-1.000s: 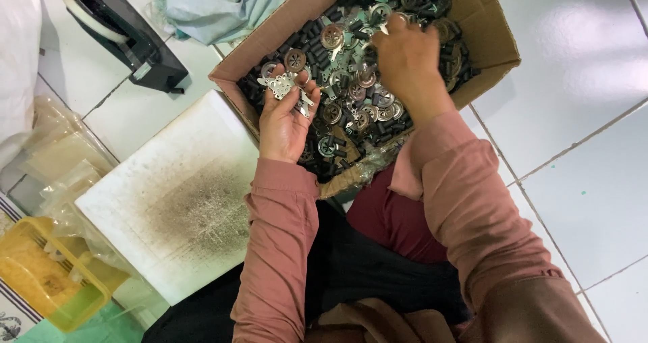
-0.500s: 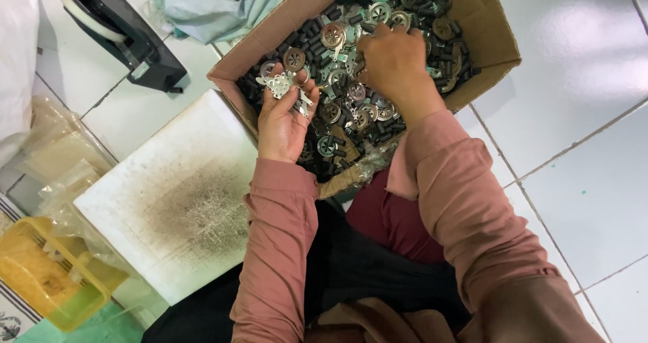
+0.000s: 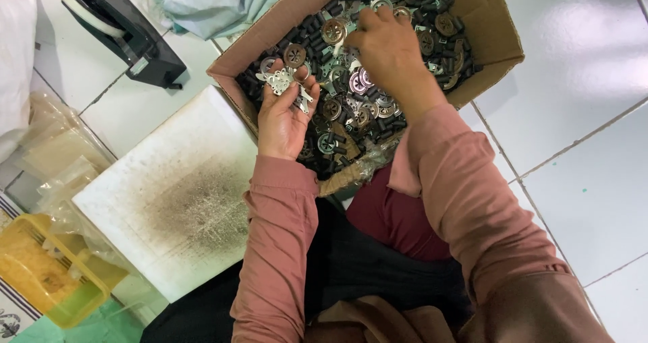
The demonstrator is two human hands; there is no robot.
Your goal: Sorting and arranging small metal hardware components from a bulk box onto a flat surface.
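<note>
Left hand (image 3: 283, 117) clutches flat metal pieces (image 3: 282, 81); right hand (image 3: 388, 46) picks among parts in the cardboard box (image 3: 496, 26).

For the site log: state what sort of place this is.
Probably a small home or informal workshop: work done on a tiled floor, a cardboard box of small metal parts, a tape dispenser nearby.
</note>
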